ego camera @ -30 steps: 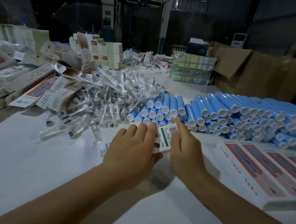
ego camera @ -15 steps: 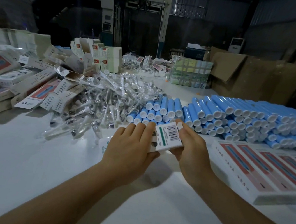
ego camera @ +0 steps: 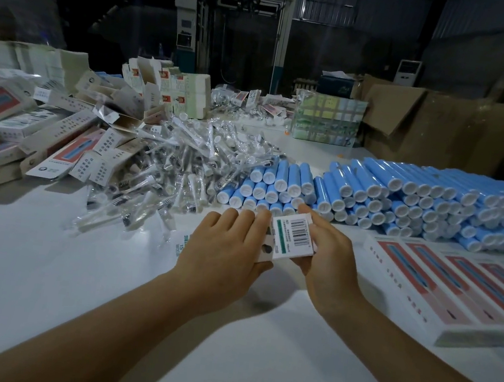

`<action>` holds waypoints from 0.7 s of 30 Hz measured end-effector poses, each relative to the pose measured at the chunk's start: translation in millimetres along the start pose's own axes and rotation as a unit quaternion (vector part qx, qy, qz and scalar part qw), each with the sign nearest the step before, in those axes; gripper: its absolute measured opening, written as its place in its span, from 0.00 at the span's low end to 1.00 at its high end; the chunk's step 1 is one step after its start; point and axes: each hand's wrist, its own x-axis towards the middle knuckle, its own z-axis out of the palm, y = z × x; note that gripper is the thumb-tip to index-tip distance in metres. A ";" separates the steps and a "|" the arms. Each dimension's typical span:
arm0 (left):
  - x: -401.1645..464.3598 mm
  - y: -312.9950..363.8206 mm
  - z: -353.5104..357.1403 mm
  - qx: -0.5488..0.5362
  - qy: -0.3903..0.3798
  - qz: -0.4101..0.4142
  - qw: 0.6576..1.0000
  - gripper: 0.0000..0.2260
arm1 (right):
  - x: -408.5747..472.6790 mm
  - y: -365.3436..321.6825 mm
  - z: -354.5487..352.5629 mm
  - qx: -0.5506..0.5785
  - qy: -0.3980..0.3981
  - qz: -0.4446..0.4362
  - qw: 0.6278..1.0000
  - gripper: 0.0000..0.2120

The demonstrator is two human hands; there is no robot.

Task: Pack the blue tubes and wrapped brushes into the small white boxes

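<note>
The small white box (ego camera: pixel 294 239) is held between both hands just above the desk (ego camera: pixel 43 259), barcode end up and tilted toward the camera, long axis running away toward the blue tubes (ego camera: pixel 404 195). Left hand (ego camera: pixel 223 251) wraps its side, fingers curled over the top edge. Right hand (ego camera: pixel 326 252) pinches the opposite side. Whether its flap is open cannot be told. Tubes lie just beyond the right fingers; wrapped brushes (ego camera: pixel 183 165) sit forward-left, nearer the left hand.
</note>
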 end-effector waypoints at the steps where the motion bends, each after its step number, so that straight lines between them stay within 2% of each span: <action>1: 0.1 1.5 0.0 -0.001 -0.001 0.000 1.000 0.31 | -1.2 1.4 0.4 -0.009 0.010 -0.010 1.000 0.17; 6: 1.1 4.1 -1.6 -0.015 -0.008 -0.012 1.000 0.31 | -6.4 8.4 1.1 -0.070 0.005 -0.063 0.996 0.17; 10: 2.6 2.0 -4.1 -0.034 -0.021 -0.034 0.999 0.31 | -4.7 9.9 2.1 -0.136 -0.014 -0.078 0.988 0.20; 14: 3.7 -2.2 -5.9 -0.050 -0.032 -0.064 0.996 0.30 | -6.0 9.4 3.8 -0.165 -0.014 -0.080 0.983 0.18; 18: 2.0 -4.2 -4.9 -0.031 -0.030 -0.052 0.998 0.30 | -13.7 12.6 5.0 -0.272 -0.015 -0.134 0.953 0.18; 21: -0.8 -4.6 -3.6 -0.011 -0.022 -0.040 0.999 0.31 | -17.3 14.2 5.9 -0.313 -0.029 -0.136 0.940 0.22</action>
